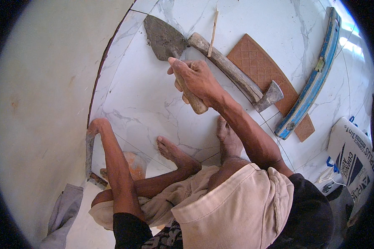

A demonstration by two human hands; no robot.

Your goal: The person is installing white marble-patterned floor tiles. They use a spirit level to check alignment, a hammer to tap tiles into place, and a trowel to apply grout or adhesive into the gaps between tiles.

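Note:
My right hand (197, 81) is wrapped round the wooden handle of a trowel (164, 37), its thumb pointing up toward the blade. Grey, crusted residue covers the blade, which is over the white tiled floor near the wall. At the foot of that wall on the left is my left hand (98, 125), bent down at the wrist beside the top of a narrow grey strip (89, 155). Its fingers are hidden, so whether it grips the strip cannot be seen. A hatchet (232, 70) with a worn wooden handle lies just beyond my right hand.
Right of the hatchet lies a brown tile (264, 62) with a grid pattern, partly under a blue spirit level (313, 76). A thin wood sliver (213, 33) touches the hatchet handle. A printed white bag (351, 151) stands at right. Grey cloth (64, 216) is by the wall, lower left.

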